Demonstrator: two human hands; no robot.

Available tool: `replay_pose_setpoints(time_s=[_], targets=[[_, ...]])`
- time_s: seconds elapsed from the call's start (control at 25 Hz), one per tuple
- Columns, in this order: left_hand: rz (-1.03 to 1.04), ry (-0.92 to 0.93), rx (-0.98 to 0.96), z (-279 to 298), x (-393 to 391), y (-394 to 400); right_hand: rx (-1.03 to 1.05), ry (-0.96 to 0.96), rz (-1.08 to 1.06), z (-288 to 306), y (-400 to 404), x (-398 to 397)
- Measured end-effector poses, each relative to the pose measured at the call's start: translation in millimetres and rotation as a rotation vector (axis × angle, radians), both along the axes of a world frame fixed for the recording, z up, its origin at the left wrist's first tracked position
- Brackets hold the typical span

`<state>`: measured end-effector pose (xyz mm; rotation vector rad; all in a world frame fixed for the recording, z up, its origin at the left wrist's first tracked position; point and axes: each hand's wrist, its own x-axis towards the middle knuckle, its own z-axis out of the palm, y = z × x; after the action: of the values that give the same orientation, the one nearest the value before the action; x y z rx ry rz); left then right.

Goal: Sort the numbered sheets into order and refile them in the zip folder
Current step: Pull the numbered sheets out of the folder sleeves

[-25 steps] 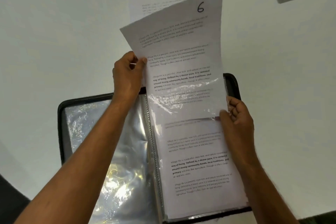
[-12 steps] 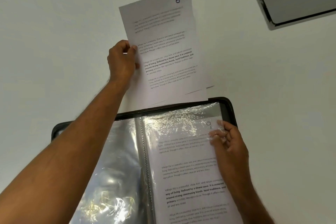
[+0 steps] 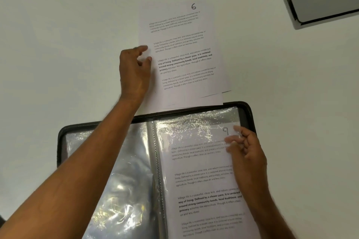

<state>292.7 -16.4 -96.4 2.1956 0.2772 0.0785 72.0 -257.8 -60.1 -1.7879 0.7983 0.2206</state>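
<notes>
So the zip folder point(image 3: 249, 114) lies open on a plain white desk point(image 3: 58, 35), with a dark rounded border and shiny, crinkly clear plastic sleeves point(image 3: 120, 180) inside that throw a lot of glare. The right-hand sleeve has a printed sheet marked 9 point(image 3: 202, 180) in it. Just past the folder's top edge sits a small stack of white paper, and the top one is the sheet marked 6 point(image 3: 184, 48), flat on the desk, with edges of other sheets peeking out below it.

The left hand point(image 3: 134, 72) rests at the left edge of sheet 6, fingers loosely bent, thumb and forefinger apart. Looks like it's only touching the paper, not gripping, though that's hard to call from this angle. The right hand point(image 3: 246, 153) is at the top right corner of the sleeve, fingertips pinching the plastic beside the 9.

A grey boxy object point(image 3: 320, 0) sits at the top right corner.
</notes>
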Motion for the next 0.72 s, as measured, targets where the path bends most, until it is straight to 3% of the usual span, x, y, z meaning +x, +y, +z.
replay_pose_setpoints(time_s=[0.2,0.44,0.6,0.72], targets=[[-0.274,0.024,0.258,12.6,-80.2,5.2,-0.030,-0.011,0.036,8.4,0.7,1.5],[-0.329,0.077,0.511,20.1,-166.9,17.8,0.076,0.057,0.177,31.7,13.4,9.6],[-0.332,0.148,0.378,23.3,-204.4,31.2,0.207,0.066,0.292,52.0,38.4,7.4],[-0.258,0.258,0.126,31.2,-218.4,38.9,0.357,0.074,0.362,63.8,61.4,1.4]])
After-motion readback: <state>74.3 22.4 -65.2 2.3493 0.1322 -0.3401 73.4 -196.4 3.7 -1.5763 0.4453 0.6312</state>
